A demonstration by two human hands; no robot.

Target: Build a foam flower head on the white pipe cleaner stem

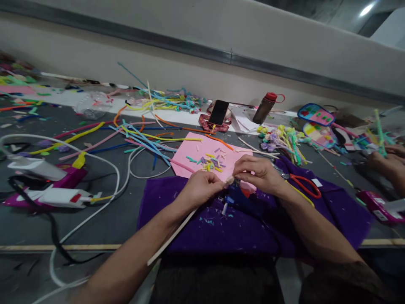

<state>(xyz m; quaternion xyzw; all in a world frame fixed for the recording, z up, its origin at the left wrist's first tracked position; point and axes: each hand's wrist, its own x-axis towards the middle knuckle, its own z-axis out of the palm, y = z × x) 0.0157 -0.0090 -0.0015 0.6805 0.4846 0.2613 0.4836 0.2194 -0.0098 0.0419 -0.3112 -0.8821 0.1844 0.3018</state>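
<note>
Over the pink sheet's (186, 147) near edge, my left hand (204, 188) pinches a cream pipe cleaner (172, 237), whose long tail hangs toward me along my forearm. My right hand (261, 172) is closed at the same spot, its fingertips on the small cream end between both hands. Fingers partly hide that end. Just below lies a blue glue gun (243, 202), nozzle toward the left, on a purple cloth (196, 236). Short cut pipe cleaner pieces (212, 162) in yellow, purple and teal are heaped on the sheet.
Red-handled scissors (305, 185) rest on the cloth at right. Long pipe cleaners (145, 141) spread left, near a power strip (71, 181) with white cables. A phone (219, 112), a bottle (265, 109) and bundled pipe cleaner flowers (284, 141) stand behind. Another person's hand (387, 164) is at far right.
</note>
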